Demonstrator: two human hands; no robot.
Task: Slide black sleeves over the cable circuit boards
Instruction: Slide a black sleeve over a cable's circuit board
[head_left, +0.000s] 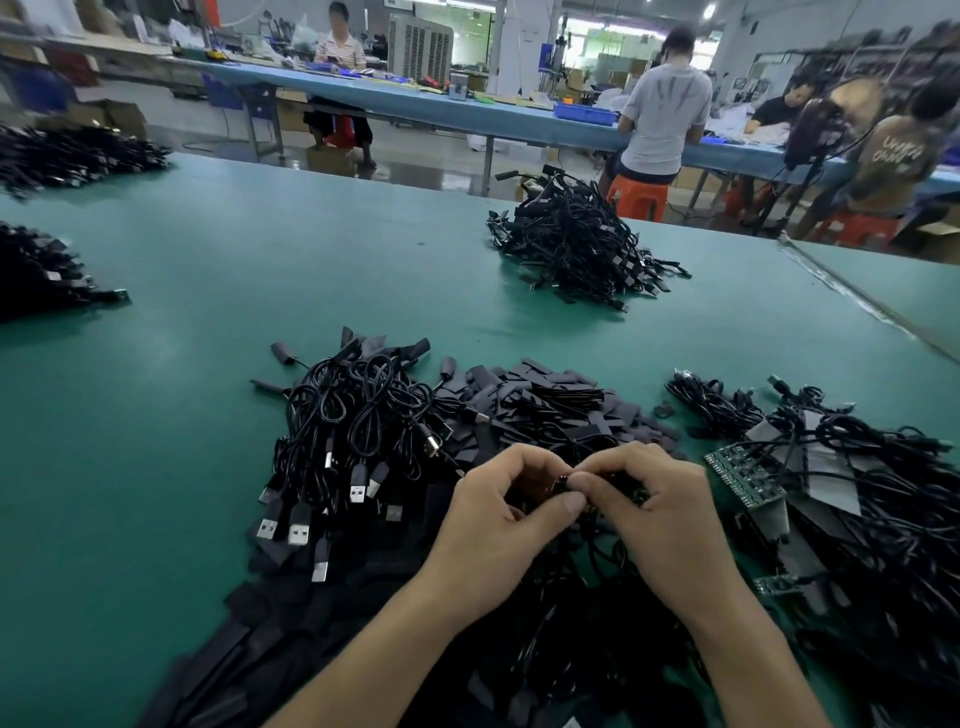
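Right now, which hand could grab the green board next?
Probably the right hand. The green board lies close beside it, while the left hand is farther off, by the plugs. Both pinch a small dark piece, so it must let go first.

Green table (260, 270), cable heaps (576, 244), loose black sleeves (540, 395)

Honestly, we can't read any text here. The closest thing we spot is some white scrawly lettering on the back of a brown shirt (896, 156) at the upper right, and it's too blurry to read.
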